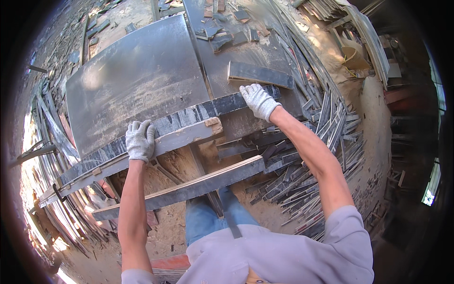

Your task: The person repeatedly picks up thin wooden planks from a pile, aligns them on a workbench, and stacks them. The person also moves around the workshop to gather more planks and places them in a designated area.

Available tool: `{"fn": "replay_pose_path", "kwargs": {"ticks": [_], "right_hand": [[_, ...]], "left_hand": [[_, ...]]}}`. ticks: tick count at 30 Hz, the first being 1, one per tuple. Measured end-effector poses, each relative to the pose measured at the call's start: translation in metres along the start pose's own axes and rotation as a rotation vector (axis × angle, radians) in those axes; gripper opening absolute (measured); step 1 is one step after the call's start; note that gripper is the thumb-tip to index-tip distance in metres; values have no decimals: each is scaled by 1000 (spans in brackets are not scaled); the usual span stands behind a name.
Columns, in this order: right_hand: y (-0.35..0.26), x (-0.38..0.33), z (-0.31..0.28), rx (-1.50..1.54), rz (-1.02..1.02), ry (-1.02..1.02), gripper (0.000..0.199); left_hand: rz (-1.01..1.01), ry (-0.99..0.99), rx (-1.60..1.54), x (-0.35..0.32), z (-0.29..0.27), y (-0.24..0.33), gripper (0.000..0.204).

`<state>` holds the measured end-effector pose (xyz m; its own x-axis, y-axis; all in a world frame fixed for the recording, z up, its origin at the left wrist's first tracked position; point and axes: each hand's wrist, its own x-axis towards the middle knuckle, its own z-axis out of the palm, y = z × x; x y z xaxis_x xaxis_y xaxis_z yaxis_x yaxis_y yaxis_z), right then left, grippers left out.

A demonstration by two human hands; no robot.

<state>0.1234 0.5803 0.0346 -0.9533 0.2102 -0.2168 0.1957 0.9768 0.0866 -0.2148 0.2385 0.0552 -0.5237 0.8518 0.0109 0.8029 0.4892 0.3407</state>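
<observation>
A long dark strip of board (184,116), streaked with white, runs slantwise across the front of a large dark panel (137,71). Over its right end my right hand (258,101), in a pale knitted glove, has its fingers closed. Farther left along the same strip, my gloved left hand (140,140) bends its fingers over it. A grey rail (182,136) with a chipped, light end lies along the strip's near side. Behind my right hand rests a short dark offcut (260,74) with a pale cut edge.
Nearer to me, a layered board strip (189,183) spans above my legs. Thin cut strips (305,189) heap up at the right, and more strips (80,208) stand at the left. Broken dark pieces (221,41) lie on the far panel. Sawdust covers the ground.
</observation>
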Motion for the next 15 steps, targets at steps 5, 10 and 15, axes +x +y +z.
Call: {"fn": "replay_pose_path", "kwargs": {"ticks": [5,10,15], "right_hand": [[26,49,-9,18,17,37,74],[52,103,-26,4,35,-30,70],[75,137,-22,-38,27,21,69]], "left_hand": [[-1,-10,10,57,-1,-16,29],[-9,-12,41,112,-5,-32,30],[-2,-22,46,152,-7,-43,33]]}}
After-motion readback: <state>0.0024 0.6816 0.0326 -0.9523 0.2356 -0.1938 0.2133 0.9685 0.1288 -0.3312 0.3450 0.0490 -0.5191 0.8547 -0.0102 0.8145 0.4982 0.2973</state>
